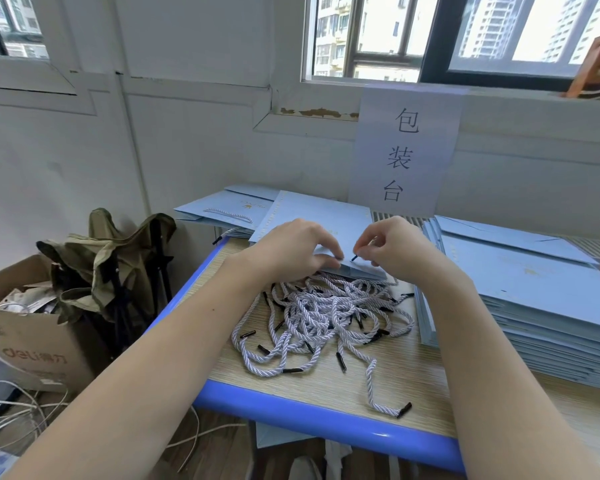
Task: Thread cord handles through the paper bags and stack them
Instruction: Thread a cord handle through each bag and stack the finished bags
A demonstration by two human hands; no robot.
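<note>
A flat light-blue paper bag (329, 220) lies in the middle of the table, its near edge lifted over a pile of white twisted cords (323, 317) with black tips. My left hand (291, 249) pinches the bag's near edge. My right hand (392, 247) pinches a cord just behind its black tip, and the tip points down at the bag's top edge. At the back left lie bags (222, 211) with cord handles in them. A tall stack of flat bags (534, 292) stands at the right.
The table has a blue rim (326, 419). A paper sign (402, 150) hangs on the wall behind. Left of the table stand a folded olive camp stool (118, 265) and a cardboard box (32, 344), with loose wires on the floor.
</note>
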